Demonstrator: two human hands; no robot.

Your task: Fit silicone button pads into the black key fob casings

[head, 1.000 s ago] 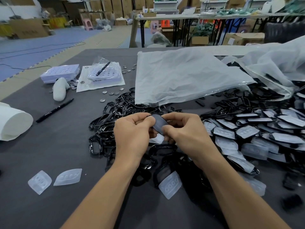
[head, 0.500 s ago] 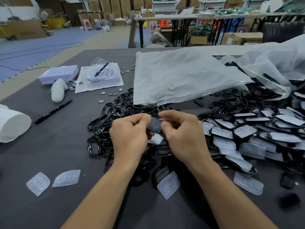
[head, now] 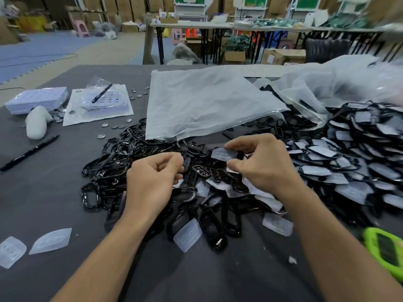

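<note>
The right hand (head: pixel 261 164) pinched a pad-fitted casing (head: pixel 223 154) over the heap of black casings (head: pixel 122 162), while the left hand (head: pixel 152 177) was curled, seemingly empty.

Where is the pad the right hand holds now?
Head view, right of centre: the pad sits pinched in the right hand, above the loose casings and just in front of the flat plastic bag.

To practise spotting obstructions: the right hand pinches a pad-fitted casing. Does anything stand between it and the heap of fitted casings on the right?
Nothing visible does. The right hand holds the casing above the loose parts; the fitted heap lies just right of that hand, with open air between.
</note>
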